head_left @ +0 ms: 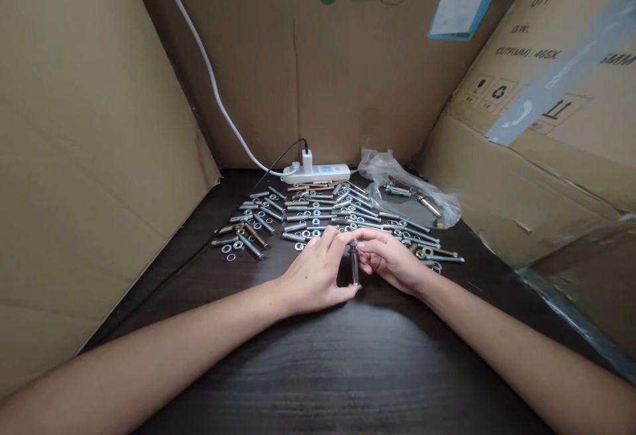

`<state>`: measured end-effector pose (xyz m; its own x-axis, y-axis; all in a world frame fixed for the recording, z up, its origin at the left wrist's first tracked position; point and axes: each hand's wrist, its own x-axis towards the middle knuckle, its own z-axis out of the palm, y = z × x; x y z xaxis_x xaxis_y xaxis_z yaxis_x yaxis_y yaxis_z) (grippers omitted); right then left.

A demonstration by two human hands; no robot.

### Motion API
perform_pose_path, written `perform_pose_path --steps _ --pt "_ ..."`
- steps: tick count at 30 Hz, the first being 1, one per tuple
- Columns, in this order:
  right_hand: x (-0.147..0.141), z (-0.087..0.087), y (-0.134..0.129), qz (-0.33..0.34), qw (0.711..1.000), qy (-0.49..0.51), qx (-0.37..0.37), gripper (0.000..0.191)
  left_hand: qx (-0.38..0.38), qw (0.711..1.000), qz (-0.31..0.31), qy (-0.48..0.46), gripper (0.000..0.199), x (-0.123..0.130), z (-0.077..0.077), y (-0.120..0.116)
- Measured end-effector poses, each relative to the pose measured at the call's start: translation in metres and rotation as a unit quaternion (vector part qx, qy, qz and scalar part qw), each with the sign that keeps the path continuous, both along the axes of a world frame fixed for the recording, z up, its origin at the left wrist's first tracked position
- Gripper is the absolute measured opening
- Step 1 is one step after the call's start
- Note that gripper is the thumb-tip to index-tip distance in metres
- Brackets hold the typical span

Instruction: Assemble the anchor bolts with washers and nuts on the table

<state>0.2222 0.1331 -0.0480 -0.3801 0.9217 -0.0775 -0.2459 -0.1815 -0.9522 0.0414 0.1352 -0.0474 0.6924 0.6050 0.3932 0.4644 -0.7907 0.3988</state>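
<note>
Bolt, one, metal: upright between the two hands, just above or on the dark tabletop; whether its foot touches the wood cannot be told.

Left hand, one, bare: curved into a C, thumb well apart from the forefinger; thumb tip under the bolt's lower end, forefinger reaching over to its top, the bolt held lengthwise between them.

Right hand, one, bare: thumb and forefinger nearly closed at the bolt's upper end, touching it; remaining fingers curled behind.

Loose bolts, nuts and washers, many, silver and some brassy: laid in rows beyond the hands, with a further group to the left.

Clear plastic bag, one: far right, metal pieces in it or under it.

Power strip, one, white: far side, before the cardboard wall.
</note>
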Motion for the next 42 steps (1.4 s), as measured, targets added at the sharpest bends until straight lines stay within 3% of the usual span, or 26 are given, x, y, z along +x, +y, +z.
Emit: perform_pose_path --steps 10,19,42 --pt "0.0031 -0.0038 0.003 0.008 1.0 -0.006 0.025 0.016 -0.011 1.0 -0.006 -0.007 0.069 0.0004 0.0011 0.0003" --pt "0.0063 0.0006 0.0034 0.022 0.999 0.036 -0.024 0.016 -0.012 1.0 -0.014 -0.004 0.071 0.0 0.0041 -0.0013" --pt "0.007 0.0033 0.0032 0.054 0.998 0.023 -0.006 0.019 -0.027 0.999 -0.024 -0.006 0.069 -0.0009 0.0052 -0.002"
